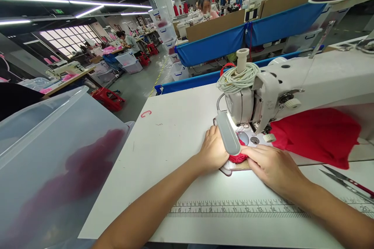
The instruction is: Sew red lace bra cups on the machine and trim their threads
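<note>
A bunched piece of red fabric (pixel 239 158) lies on the sewing machine's bed, below the needle area. My left hand (pixel 214 149) is against the fabric's left side, its fingers bent and close together, partly covered by a grey lamp (pixel 228 134). From the right, my right hand (pixel 273 163) grips the fabric's edge between thumb and fingers. The white sewing machine (pixel 318 74) stands over both hands. The lamp and machine head hide the needle and part of the fabric.
Another red cloth (pixel 317 134) lies under the machine arm. Thread snips (pixel 347 181) rest at the right, near a printed ruler (pixel 222 209) along the table's front. A translucent bin (pixel 58 155) with reddish material stands left of the table. Other people sit at machines farther back.
</note>
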Motion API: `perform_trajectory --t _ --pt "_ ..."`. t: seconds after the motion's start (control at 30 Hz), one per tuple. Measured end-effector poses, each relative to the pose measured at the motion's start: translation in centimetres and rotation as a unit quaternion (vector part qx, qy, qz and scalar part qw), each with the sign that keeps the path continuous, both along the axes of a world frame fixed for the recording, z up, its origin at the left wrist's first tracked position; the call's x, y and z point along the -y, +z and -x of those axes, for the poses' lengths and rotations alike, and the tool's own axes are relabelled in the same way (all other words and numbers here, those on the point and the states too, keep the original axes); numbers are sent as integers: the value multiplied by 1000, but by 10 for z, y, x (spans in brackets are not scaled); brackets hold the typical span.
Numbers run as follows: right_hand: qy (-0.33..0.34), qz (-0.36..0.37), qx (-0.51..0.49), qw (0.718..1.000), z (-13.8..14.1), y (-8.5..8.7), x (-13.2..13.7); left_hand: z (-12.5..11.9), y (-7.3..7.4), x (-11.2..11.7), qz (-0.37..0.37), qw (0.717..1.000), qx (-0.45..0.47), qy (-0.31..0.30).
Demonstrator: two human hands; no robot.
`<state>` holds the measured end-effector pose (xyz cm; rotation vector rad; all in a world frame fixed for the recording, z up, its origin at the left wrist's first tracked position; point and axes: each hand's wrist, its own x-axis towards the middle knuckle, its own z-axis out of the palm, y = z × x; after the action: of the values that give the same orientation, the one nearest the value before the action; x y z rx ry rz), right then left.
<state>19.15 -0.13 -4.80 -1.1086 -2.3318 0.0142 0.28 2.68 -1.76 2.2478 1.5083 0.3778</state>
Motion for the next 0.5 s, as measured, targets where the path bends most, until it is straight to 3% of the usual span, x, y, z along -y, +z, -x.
perform_trajectory --t 0.23,0.5 --pt "-47 -25 31 998 -1 -7 2 -2 -3 -10 -13 1000 6 -7" --pt "-44 -54 21 997 3 -4 5 -2 4 2 -27 999 -7 26"
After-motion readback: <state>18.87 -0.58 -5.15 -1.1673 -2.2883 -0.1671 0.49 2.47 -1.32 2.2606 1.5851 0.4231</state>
